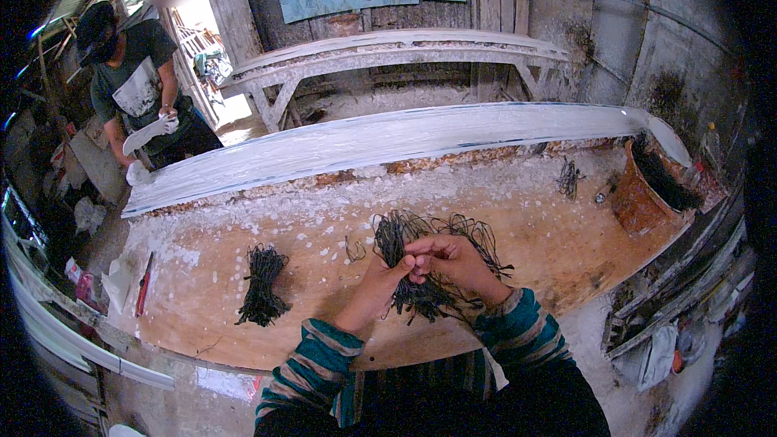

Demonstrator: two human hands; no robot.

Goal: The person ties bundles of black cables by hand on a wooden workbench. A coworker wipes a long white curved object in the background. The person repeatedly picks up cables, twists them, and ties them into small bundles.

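My left hand is closed around a bundle of thin black cord loops, which fan out above and hang below my fingers. Right beside it, my right hand is closed, its thumb and fingers pinched together at the bundle's side. What lies in that pinch is too small to make out. Looser black strands spread behind and below the right hand. On the wooden table to the left rests a second black bundle, gathered at its middle. One small loose loop lies between the two bundles.
An orange-brown bucket full of black strands stands at the table's right end, near a small black bunch. A red slim tool lies far left. A long white-coated board borders the far side. A person holds a pale blade-like piece.
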